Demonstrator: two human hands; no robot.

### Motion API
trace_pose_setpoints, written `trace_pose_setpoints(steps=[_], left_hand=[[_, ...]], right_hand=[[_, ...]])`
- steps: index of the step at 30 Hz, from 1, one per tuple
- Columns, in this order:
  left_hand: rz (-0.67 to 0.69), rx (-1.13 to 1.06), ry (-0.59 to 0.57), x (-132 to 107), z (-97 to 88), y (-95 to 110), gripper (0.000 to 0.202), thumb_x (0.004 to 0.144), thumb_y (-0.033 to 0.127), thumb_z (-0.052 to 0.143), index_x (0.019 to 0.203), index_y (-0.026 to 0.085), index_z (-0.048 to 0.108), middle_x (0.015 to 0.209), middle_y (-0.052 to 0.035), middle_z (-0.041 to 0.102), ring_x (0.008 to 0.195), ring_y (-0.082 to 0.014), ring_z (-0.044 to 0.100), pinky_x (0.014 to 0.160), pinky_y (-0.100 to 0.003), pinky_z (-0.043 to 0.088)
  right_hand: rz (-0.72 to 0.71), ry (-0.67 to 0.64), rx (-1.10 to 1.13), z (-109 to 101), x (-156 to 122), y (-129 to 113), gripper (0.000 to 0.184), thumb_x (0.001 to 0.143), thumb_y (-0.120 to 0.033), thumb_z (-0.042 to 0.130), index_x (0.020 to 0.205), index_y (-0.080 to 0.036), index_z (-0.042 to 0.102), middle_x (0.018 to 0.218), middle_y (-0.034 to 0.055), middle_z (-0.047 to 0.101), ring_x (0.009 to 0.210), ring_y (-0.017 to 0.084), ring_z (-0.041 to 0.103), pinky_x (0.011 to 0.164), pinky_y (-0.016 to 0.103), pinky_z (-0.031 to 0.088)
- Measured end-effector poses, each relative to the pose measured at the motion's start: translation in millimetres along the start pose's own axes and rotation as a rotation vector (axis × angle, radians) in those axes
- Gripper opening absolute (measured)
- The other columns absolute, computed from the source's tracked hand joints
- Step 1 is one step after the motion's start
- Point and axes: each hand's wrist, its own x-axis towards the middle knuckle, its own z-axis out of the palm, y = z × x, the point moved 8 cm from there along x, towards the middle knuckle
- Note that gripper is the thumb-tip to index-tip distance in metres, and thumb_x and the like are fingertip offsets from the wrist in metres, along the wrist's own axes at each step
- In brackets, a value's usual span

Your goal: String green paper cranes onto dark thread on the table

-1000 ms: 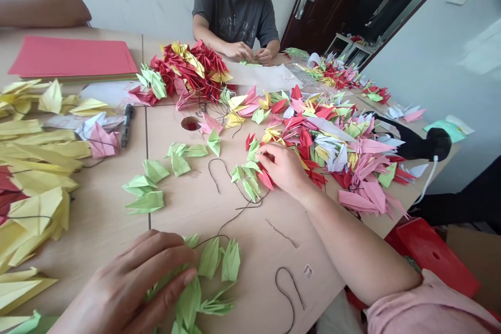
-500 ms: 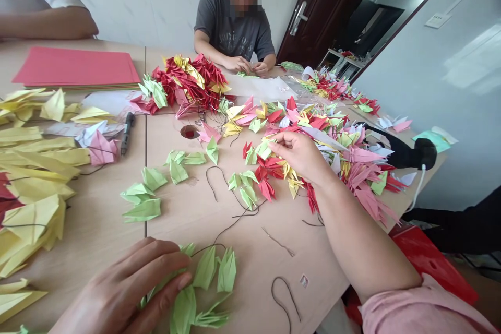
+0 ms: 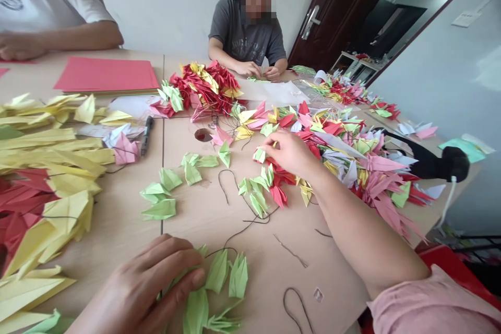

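Beside the paper heap, the right hand pinches a green fold, apparently picking it up; lifting calls for care. The left hand half-curls, grip hidden.

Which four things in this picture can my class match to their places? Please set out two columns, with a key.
1. left hand
2. right hand
3. pen
4. red paper stack

A. beside a pink folded piece
B. over green folded pieces nearest the camera
C. left of the red-and-yellow bundle, far side
D. by the multicoloured heap

Pairs: 1-B, 2-D, 3-A, 4-C
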Motion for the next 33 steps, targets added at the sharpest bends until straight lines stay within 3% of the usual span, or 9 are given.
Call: trace_pose_setpoints(steps=[4, 8, 12, 16, 22, 27, 30, 33], left_hand=[[0.059, 0.017, -0.045, 2.7, -2.6, 6.4, 0.016, 0.095, 0.017, 0.051, 0.097, 0.025, 0.065, 0.085, -0.0002, 0.070, 0.074, -0.0130, 0.069, 0.067, -0.018, 0.054], [0.058, 0.083, 0.026, 2.0, -13.1, 6.2, 0.017, 0.096, 0.013, 0.049, 0.098, 0.023, 0.062, 0.086, 0.0004, 0.069, 0.075, -0.0122, 0.065, 0.069, -0.020, 0.051], [0.081, 0.291, 0.147, 1.2, -28.2, -0.2, 0.016, 0.095, 0.011, 0.051, 0.103, 0.021, 0.062, 0.092, -0.0023, 0.069, 0.082, -0.0153, 0.063, 0.076, -0.026, 0.049], [0.022, 0.464, 0.184, 2.0, -36.1, -18.2, 0.017, 0.095, 0.019, 0.054, 0.110, 0.021, 0.062, 0.105, -0.0067, 0.069, 0.097, -0.0219, 0.063, 0.086, -0.033, 0.049], [-0.038, 0.510, 0.105, 3.3, -28.9, -33.8, 0.020, 0.095, 0.021, 0.051, 0.109, 0.021, 0.066, 0.112, -0.0082, 0.070, 0.104, -0.0261, 0.063, 0.088, -0.039, 0.052], [-0.045, 0.561, 0.086, 4.1, -25.2, -36.7, 0.020, 0.096, 0.023, 0.048, 0.103, 0.020, 0.067, 0.113, -0.0092, 0.068, 0.105, -0.0271, 0.062, 0.088, -0.040, 0.052], [-0.002, 0.609, 0.089, 4.5, -24.0, -33.2, 0.023, 0.097, 0.022, 0.046, 0.104, 0.019, 0.067, 0.115, -0.0109, 0.067, 0.107, -0.0282, 0.061, 0.089, -0.041, 0.051], [0.067, 0.659, 0.087, 4.8, -22.3, -27.2, 0.022, 0.097, 0.019, 0.046, 0.107, 0.016, 0.065, 0.116, -0.0131, 0.066, 0.110, -0.0291, 0.059, 0.093, -0.043, 0.049]], right_hand=[[-0.031, 0.020, 0.147, -0.1, 5.4, -20.1, 0.010, 0.087, -0.020, 0.059, 0.079, -0.017, 0.065, 0.081, 0.0042, 0.069, 0.073, 0.018, 0.061, 0.072, 0.032, 0.047], [-0.070, -0.181, 0.300, 42.8, 3.0, -45.5, 0.010, 0.084, -0.022, 0.063, 0.077, -0.017, 0.067, 0.072, 0.0010, 0.069, 0.065, 0.014, 0.062, 0.064, 0.026, 0.049], [-0.077, -0.340, 0.350, 86.0, -6.6, -64.2, 0.012, 0.083, -0.022, 0.065, 0.074, -0.016, 0.068, 0.068, -0.0004, 0.068, 0.061, 0.012, 0.061, 0.059, 0.023, 0.047], [-0.056, -0.373, 0.318, 100.8, -12.0, -71.0, 0.012, 0.084, -0.022, 0.065, 0.074, -0.017, 0.069, 0.068, -0.0002, 0.069, 0.060, 0.012, 0.060, 0.057, 0.024, 0.044], [-0.019, -0.310, 0.218, 103.9, -14.9, -65.7, 0.012, 0.083, -0.015, 0.065, 0.073, -0.017, 0.070, 0.073, 0.0029, 0.072, 0.068, 0.017, 0.064, 0.063, 0.028, 0.044], [-0.055, -0.268, 0.271, 99.7, -14.1, -63.1, 0.008, 0.085, -0.020, 0.067, 0.081, -0.018, 0.073, 0.077, 0.0017, 0.074, 0.068, 0.016, 0.065, 0.064, 0.027, 0.046], [-0.074, -0.171, 0.333, 70.9, -9.6, -63.2, 0.014, 0.089, -0.024, 0.064, 0.095, -0.016, 0.073, 0.086, 0.0024, 0.075, 0.070, 0.014, 0.065, 0.065, 0.025, 0.048], [-0.173, -0.068, 0.438, 23.9, -12.9, -69.9, 0.015, 0.091, -0.026, 0.062, 0.090, -0.015, 0.072, 0.083, 0.0019, 0.072, 0.070, 0.013, 0.063, 0.063, 0.024, 0.048]])
